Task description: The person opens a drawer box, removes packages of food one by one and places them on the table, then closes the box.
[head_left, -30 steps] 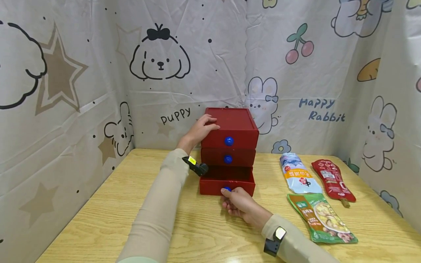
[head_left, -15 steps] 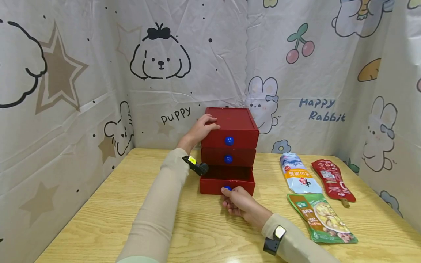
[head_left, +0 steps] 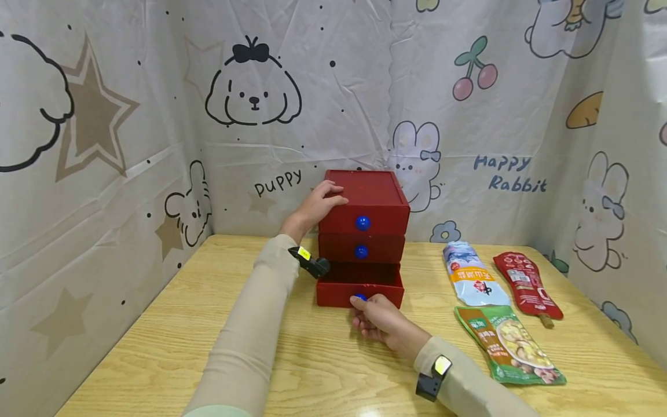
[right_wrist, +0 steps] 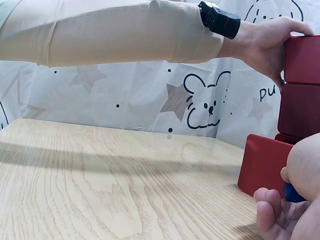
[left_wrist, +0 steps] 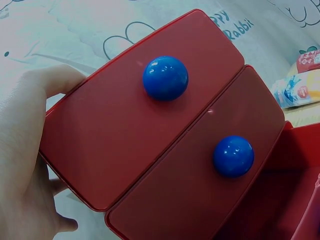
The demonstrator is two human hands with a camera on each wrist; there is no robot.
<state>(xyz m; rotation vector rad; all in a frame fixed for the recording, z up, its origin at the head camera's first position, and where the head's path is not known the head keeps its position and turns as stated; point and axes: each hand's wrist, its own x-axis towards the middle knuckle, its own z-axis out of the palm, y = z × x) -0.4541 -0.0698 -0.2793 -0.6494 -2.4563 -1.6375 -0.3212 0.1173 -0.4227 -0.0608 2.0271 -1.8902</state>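
Observation:
A red cabinet of stacked drawers (head_left: 365, 188) with round blue knobs stands at mid-table. Its bottom drawer (head_left: 333, 294) is pulled out, and the part of its inside that shows is bare. My left hand (head_left: 311, 209) grips the cabinet's upper left corner, with fingers over the top; in the left wrist view, more fingertips (left_wrist: 67, 223) show past the side. My right hand (head_left: 385, 324) pinches the blue knob (head_left: 359, 299) of the bottom drawer, thumb on top and the other fingers curled below. The upper drawers, with the top knob (left_wrist: 165, 78) and middle knob (left_wrist: 233, 156), are closed.
Right of the cabinet lie a white and orange bag (head_left: 476, 278), a red spouted pouch (head_left: 526, 284) and a green food packet (head_left: 510, 344) on the wooden table (head_left: 172, 336). A printed cloth (head_left: 333, 87) hangs behind and at both sides.

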